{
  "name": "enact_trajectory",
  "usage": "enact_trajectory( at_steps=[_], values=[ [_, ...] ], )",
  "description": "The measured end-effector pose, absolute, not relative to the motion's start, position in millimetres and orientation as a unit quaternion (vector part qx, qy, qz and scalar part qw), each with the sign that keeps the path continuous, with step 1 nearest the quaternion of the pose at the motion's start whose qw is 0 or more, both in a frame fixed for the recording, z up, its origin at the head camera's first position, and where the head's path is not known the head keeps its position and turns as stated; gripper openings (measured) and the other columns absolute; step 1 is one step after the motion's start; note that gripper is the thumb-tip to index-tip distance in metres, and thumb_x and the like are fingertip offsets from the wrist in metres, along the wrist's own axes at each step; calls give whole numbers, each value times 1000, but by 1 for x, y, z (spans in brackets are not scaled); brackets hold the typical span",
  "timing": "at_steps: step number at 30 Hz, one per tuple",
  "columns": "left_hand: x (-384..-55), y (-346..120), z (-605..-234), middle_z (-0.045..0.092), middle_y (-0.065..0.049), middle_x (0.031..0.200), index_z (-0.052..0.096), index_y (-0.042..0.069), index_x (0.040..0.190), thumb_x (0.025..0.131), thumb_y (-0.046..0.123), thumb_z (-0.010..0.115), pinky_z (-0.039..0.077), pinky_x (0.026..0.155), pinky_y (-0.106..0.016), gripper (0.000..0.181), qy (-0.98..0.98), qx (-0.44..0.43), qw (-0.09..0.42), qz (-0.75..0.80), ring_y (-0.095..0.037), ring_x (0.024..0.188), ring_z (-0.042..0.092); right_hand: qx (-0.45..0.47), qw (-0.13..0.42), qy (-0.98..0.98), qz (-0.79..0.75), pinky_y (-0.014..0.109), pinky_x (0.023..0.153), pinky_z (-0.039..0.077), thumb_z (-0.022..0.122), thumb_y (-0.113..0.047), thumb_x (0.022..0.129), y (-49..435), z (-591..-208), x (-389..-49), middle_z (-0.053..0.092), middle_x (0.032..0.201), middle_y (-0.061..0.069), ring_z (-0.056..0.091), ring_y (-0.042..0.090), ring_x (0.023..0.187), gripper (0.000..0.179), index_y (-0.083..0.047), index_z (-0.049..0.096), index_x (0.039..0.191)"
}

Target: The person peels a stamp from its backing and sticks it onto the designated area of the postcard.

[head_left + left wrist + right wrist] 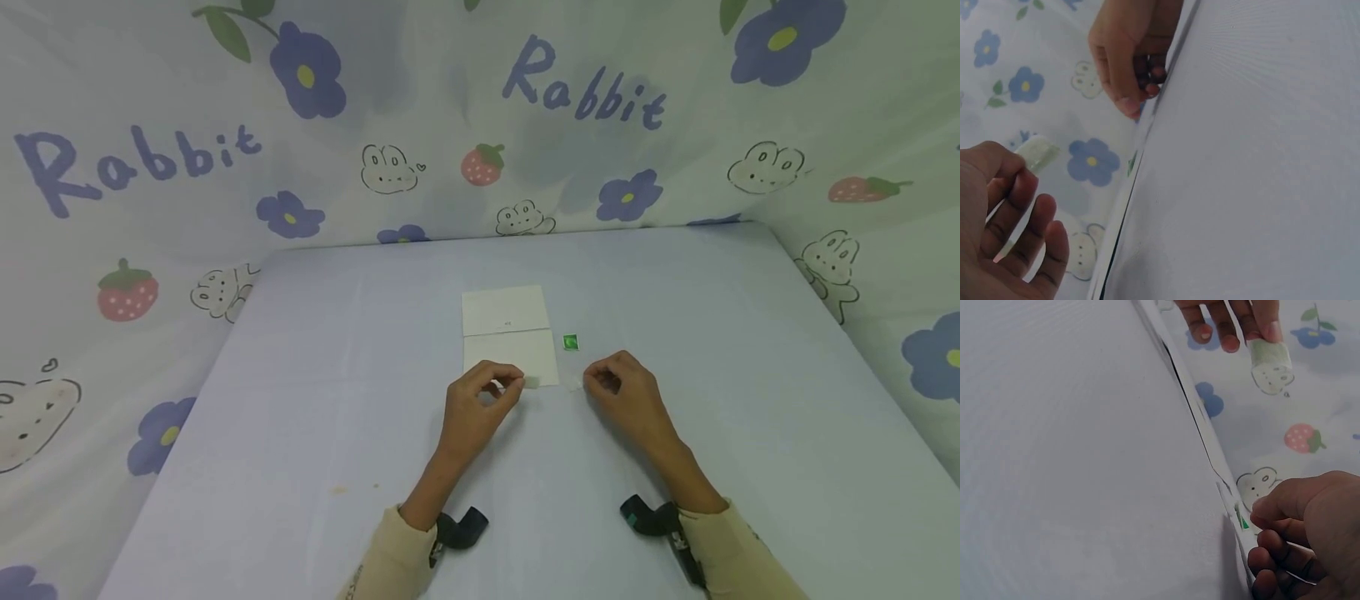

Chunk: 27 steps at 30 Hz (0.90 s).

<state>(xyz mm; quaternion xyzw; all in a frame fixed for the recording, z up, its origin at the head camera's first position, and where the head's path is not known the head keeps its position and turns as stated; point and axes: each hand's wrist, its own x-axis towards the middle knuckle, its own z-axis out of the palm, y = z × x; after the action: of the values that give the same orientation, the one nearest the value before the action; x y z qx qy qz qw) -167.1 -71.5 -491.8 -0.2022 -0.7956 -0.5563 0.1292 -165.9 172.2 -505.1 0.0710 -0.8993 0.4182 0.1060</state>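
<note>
- beige sleeves (397, 550) come in at the bottom of the head view, with a black wrist camera (465, 529) strapped on the left and another black device (652, 517) on the right.
- left hand (480, 404) pinches a small pale green strip (532, 382) between thumb and forefinger; in the left wrist view the other fingers are loosely bent, away from it.
- the strip is caught by one end, so most of it juts out past the fingertips, toward the right hand; in the head view it overlaps the lower right corner of a white card (498, 308). whether it touches the card, i cannot tell.
- right hand (630, 396) has thumb and forefinger brought together, the rest curled in. a faint clear patch (575, 383) shows just beside those tips; whether they grasp it, i cannot tell. a gap separates this hand from the strip.
- the card lies on the pale table (300, 375), a crease running across its middle.
- a tiny green square (571, 342) lies right of the card, apart from it, just beyond the right fingertips.
- patterned cloth (435, 83) hangs behind.
</note>
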Motion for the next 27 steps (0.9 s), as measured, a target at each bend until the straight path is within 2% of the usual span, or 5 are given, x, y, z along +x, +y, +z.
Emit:
enact_trajectory(
  at_steps=[6, 9, 13, 18, 27],
  values=[
    [-167, -70, -492, 69, 8, 97, 74, 13, 101, 93, 13, 72, 56, 71, -31, 7, -792, -210, 124, -559, -11, 88, 64, 81, 126, -887, 437, 23, 70, 49, 73, -2, 90, 170, -503, -166, 60, 91, 2, 56, 14, 81, 6, -5, 73, 95],
    [-167, -70, -492, 68, 8, 98, 74, 12, 102, 94, 12, 72, 56, 72, -31, 8, -791, -213, 123, -560, -11, 90, 64, 88, 112, -869, 475, 21, 71, 49, 74, -6, 91, 167, -500, -164, 62, 93, -1, 58, 13, 83, 5, -8, 74, 96],
    [-163, -67, -478, 68, 2, 97, 73, 9, 101, 92, 5, 72, 56, 70, -35, 10, -787, -222, 129, -561, -13, 88, 63, 83, 30, -837, 539, 24, 75, 52, 70, -19, 96, 163, -496, -161, 66, 100, -2, 61, 16, 89, 10, -11, 74, 101],
    [-155, -64, -459, 69, -7, 94, 72, 1, 99, 89, -5, 72, 56, 66, -45, 12, -783, -243, 143, -554, -16, 84, 63, 61, -74, -792, 604, 27, 72, 51, 64, -25, 100, 157, -494, -160, 69, 98, 8, 59, 22, 87, 21, -8, 75, 103],
    [-154, -62, -457, 69, -10, 94, 71, -1, 97, 86, -10, 73, 55, 63, -45, 14, -770, -292, 172, -541, -21, 80, 63, 35, -145, -696, 702, 27, 77, 55, 66, -27, 99, 148, -496, -161, 69, 101, 16, 61, 21, 85, 32, 5, 73, 102]
  ],
)
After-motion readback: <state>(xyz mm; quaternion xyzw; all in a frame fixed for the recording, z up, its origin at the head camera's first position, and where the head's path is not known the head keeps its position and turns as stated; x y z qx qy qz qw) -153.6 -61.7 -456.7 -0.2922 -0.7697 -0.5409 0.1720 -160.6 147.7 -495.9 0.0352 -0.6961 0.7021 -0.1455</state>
